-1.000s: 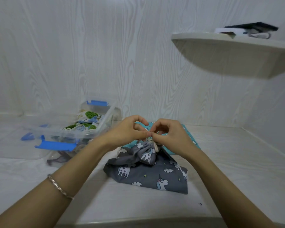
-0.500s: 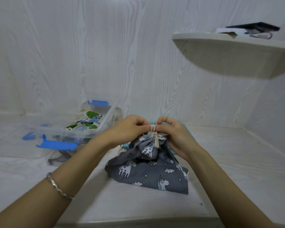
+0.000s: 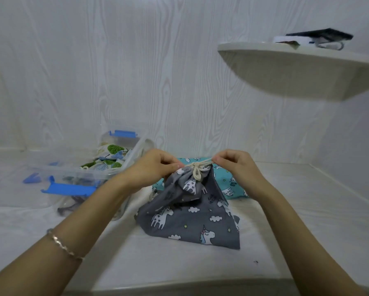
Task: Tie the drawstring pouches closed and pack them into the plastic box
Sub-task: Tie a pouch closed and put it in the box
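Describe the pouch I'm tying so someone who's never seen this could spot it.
Right of the clear plastic box with blue latches, the grey unicorn pouch stands peaked on the white surface, left hand and right hand pinching its cream drawstring. Unlike the teal pouch lying behind it, it is dark grey with white unicorns and clouds.

left hand [image 3: 155,168], right hand [image 3: 235,167], both pinching, apart

Near pouch [image 3: 192,223] lies centre — far pouch [image 3: 228,186] just behind, plastic box [image 3: 83,175] to the left.
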`<state>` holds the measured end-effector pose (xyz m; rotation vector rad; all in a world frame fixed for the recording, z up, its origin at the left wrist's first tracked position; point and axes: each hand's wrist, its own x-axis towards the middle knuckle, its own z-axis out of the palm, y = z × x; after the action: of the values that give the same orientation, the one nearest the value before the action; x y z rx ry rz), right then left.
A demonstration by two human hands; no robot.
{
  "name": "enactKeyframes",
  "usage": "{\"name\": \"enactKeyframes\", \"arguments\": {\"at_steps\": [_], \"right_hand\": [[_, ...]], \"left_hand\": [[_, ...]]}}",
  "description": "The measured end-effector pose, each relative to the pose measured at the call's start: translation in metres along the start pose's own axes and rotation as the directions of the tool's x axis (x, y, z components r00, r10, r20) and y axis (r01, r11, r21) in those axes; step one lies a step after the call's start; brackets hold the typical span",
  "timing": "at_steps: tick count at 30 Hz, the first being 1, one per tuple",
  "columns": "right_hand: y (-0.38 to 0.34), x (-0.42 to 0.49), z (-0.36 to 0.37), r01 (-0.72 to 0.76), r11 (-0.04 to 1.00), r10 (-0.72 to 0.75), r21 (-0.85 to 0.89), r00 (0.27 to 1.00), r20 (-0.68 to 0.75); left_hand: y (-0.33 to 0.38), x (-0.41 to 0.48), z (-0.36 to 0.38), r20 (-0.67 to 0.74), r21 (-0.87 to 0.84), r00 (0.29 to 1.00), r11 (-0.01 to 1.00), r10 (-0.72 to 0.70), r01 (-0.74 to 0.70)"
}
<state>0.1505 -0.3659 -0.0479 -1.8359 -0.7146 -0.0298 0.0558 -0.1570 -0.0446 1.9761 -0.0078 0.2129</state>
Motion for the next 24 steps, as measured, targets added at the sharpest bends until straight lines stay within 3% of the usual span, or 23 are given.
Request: {"name": "enactKeyframes", "arguments": {"at_steps": [4,6,9,10,12,14,15,17,19,21,24], "right_hand": [[0.004,-0.003,-0.002,-0.081,0.996,0.062,0.038,0.935,0.35],[0.003,-0.003,0.007,-0.014,0.994,0.057,-0.111,0.914,0.402],[-0.005,0.005,0.017,0.046,0.994,-0.023,-0.1,0.976,0.217],[-0.009,0.008,0.018,0.052,0.996,-0.042,-0.069,0.989,0.139],[-0.02,0.016,0.017,0.104,0.992,-0.104,-0.065,0.995,0.009],[-0.031,0.024,0.016,0.137,0.99,-0.141,-0.044,0.986,-0.091],[-0.04,0.027,0.015,0.15,0.989,-0.15,-0.008,0.981,-0.127],[-0.061,0.034,0.013,0.199,0.976,-0.183,0.082,0.968,-0.17],[-0.088,0.039,0.011,0.267,0.948,-0.234,0.172,0.953,-0.19],[-0.119,0.041,0.009,0.344,0.911,-0.306,0.226,0.933,-0.187],[-0.158,0.038,0.01,0.466,0.851,-0.438,0.241,0.884,-0.165]], "left_hand": [[0.002,0.0,0.006,-0.006,0.102,0.999,0.994,0.049,-0.049],[0.004,0.003,0.011,-0.117,0.158,0.987,0.983,0.112,-0.093],[0.006,-0.003,0.012,-0.399,0.353,0.886,0.932,0.235,-0.088],[0.008,-0.008,0.013,-0.404,0.345,0.894,0.938,0.191,-0.044],[0.008,-0.015,0.017,-0.301,0.392,0.954,0.912,0.003,0.121],[0.005,-0.017,0.016,-0.196,0.41,0.965,0.879,-0.176,0.243],[0.003,-0.016,0.014,-0.077,0.32,0.942,0.887,-0.325,0.333],[0.001,-0.012,0.012,0.319,0.063,0.769,0.822,-0.554,0.566],[0.003,-0.005,0.013,0.588,-0.18,0.642,0.693,-0.493,0.698],[0.011,0.007,0.013,0.662,-0.407,0.666,0.581,-0.344,0.704],[0.039,0.025,0.012,0.539,-0.665,0.823,0.51,-0.179,0.546]]}}
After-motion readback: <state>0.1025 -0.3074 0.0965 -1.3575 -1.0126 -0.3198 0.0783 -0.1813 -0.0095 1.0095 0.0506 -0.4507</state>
